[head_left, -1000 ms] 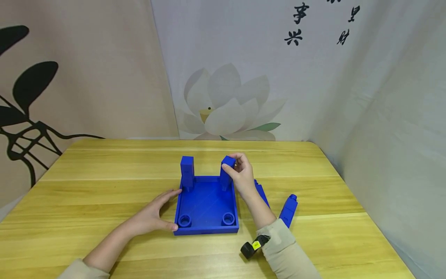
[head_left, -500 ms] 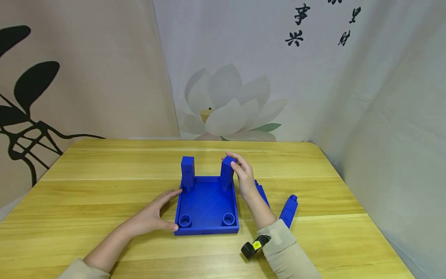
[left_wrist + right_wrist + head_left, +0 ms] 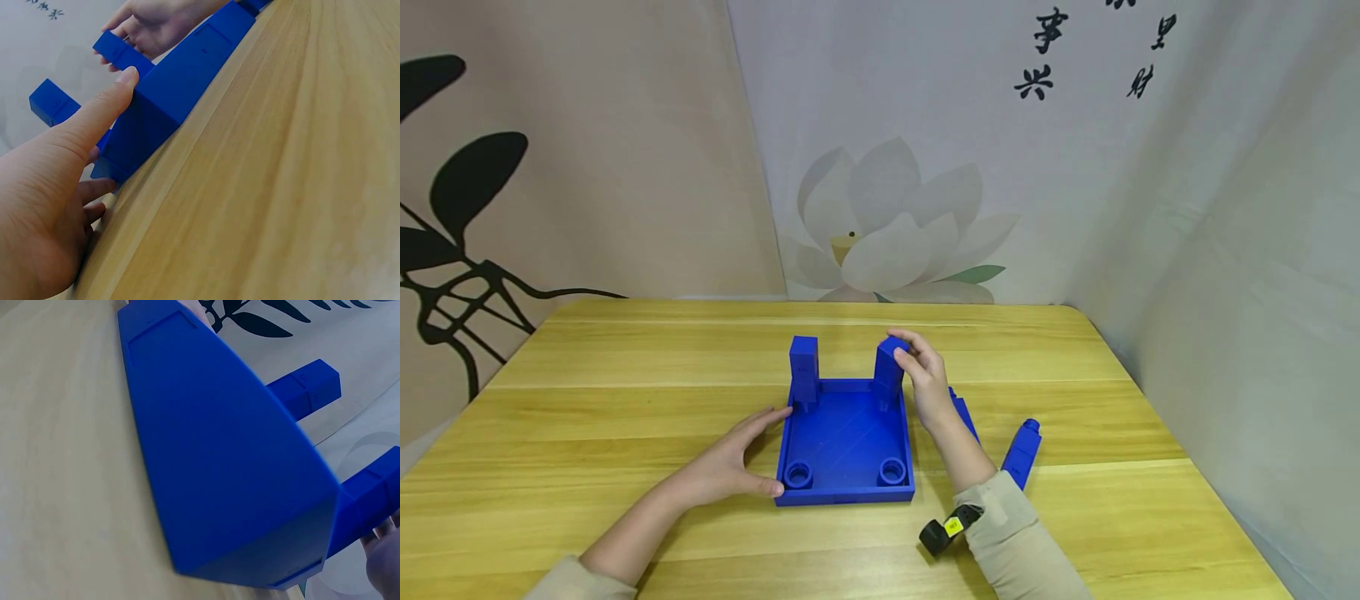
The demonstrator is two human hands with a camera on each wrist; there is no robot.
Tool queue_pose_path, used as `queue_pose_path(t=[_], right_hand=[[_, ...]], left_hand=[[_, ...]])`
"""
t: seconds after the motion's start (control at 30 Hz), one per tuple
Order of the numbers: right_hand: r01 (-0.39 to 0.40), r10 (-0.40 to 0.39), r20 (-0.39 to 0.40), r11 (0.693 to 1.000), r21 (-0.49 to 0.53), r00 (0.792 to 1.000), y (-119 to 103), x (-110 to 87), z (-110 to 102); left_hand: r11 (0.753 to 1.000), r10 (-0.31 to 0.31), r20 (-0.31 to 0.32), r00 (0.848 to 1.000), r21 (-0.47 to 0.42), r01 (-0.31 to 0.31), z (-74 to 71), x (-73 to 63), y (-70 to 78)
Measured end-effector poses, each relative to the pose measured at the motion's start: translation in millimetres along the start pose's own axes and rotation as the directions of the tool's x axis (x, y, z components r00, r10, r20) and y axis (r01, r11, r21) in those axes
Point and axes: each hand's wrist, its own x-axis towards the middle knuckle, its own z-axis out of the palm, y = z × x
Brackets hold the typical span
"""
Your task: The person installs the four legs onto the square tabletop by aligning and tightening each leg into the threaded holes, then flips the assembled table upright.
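Note:
A square blue tray-like base (image 3: 847,440) lies on the wooden table in the head view. Two blue square-sided legs stand upright at its far corners, the left leg (image 3: 804,367) and the right leg (image 3: 887,375). Round hollow sockets (image 3: 797,475) rise at the two near corners. My right hand (image 3: 927,379) pinches the top of the right leg, thumb on the near side and fingers behind. My left hand (image 3: 730,467) spans the base's left wall, thumb at the near corner and an extended forefinger farther back at the rim. In the left wrist view, its lower fingers touch the wall's foot.
Two loose blue legs lie right of the base: a nearer one (image 3: 1022,454) and another (image 3: 964,417), each partly hidden by my right arm. A black strap device (image 3: 947,530) with a yellow label is on my right wrist. A printed curtain (image 3: 887,150) hangs behind the table.
My right thumb has shifted rightward on the right leg, and the fingers have come round behind its top. The leg has turned slightly. My left hand and the base have stayed put.

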Motion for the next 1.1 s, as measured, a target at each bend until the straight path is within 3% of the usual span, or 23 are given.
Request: queue_pose_path(t=[1.1], right_hand=[[-0.040,0.043,-0.083,0.999,0.037,0.996,-2.7,0.2,6.3]], left_hand=[[1.000,0.009,0.000,1.000,0.003,-0.009,0.2,0.8,-1.8]])
